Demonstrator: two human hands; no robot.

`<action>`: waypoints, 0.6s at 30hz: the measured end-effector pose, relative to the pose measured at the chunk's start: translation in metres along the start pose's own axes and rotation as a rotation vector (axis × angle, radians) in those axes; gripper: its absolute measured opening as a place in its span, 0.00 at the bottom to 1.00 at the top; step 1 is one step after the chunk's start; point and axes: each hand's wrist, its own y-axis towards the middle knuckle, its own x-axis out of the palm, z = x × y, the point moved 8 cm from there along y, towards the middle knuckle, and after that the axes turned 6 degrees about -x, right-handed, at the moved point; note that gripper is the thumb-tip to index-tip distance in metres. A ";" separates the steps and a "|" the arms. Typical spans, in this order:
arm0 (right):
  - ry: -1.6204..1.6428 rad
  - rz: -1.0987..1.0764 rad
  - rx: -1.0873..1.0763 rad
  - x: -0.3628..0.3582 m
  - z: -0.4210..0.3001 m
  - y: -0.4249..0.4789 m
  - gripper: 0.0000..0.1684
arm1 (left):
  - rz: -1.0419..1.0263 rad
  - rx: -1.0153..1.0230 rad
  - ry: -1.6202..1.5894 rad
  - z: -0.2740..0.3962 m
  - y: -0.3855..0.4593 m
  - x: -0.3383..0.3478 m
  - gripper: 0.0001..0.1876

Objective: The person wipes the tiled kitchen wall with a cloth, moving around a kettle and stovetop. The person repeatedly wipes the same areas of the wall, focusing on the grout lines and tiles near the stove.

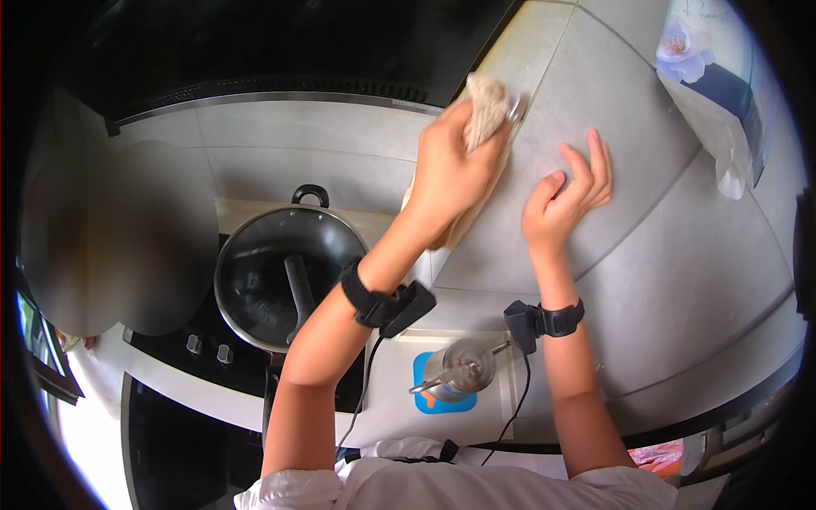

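My left hand [449, 169] grips a beige cloth [486, 108], which is bunched above the fingers and also shows below the palm. The cloth is up by the grey tiled wall [628, 185], close to the lower right corner of the black range hood [287, 51]. A small shiny metal piece [512, 107] shows at the cloth's edge, partly hidden and blurred. To the right, my right hand [570, 188] is empty with its fingers apart and slightly curled in front of the tiles. Whether it touches them I cannot tell.
A lidded wok [255, 280] stands on the black hob [210, 319] beneath my left arm. A glass pot [472, 363] with a metal handle rests on a blue mat [424, 405]. Plastic packaging with a flower print [685, 51] hangs at upper right. Cables [524, 382] trail from both wrist straps.
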 end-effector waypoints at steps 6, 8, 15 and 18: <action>-0.041 -0.008 -0.013 0.000 -0.001 -0.001 0.22 | -0.091 -0.291 -0.054 -0.023 -0.026 -0.004 0.09; -0.037 0.000 -0.027 -0.001 0.000 0.004 0.22 | -0.067 -0.255 -0.040 -0.020 -0.022 -0.002 0.09; -0.005 -0.026 -0.021 0.001 0.000 -0.002 0.24 | -0.002 -0.222 0.092 -0.013 -0.029 -0.002 0.10; 0.014 -0.033 -0.007 0.000 0.000 -0.002 0.24 | -0.083 -0.321 0.131 -0.008 -0.033 -0.006 0.11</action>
